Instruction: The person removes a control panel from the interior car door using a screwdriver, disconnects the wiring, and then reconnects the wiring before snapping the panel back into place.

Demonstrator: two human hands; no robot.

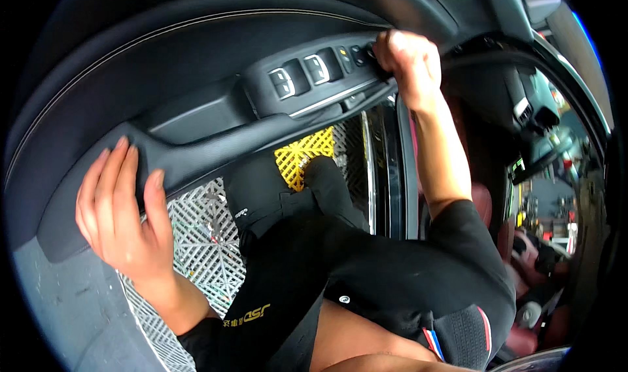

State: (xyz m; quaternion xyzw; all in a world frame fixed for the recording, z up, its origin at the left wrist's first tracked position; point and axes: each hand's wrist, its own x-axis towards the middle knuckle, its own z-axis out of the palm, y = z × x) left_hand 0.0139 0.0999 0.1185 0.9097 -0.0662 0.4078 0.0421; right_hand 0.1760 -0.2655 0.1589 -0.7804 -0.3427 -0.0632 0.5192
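Note:
A black car door panel (196, 51) with a light stitched seam curves across the upper part of the head view. My left hand (127, 208) lies on the rear end of its armrest (229, 140), fingers stretched out and thumb apart. At the front end of the window switch panel (261, 78), my right hand (412, 61) is closed like a fist against the trim. Its fingertips are hidden, so whether they grip anything does not show. Silver-edged window switches and small round controls sit along the switch panel.
Below the door is grey floor grating (206, 241) with a yellow section (304, 150). My black-clothed legs stand close to the door. On the right, the open car shows dark red seats (481, 205) and a steering wheel (546, 153). A door pocket (203, 114) lies behind the switches.

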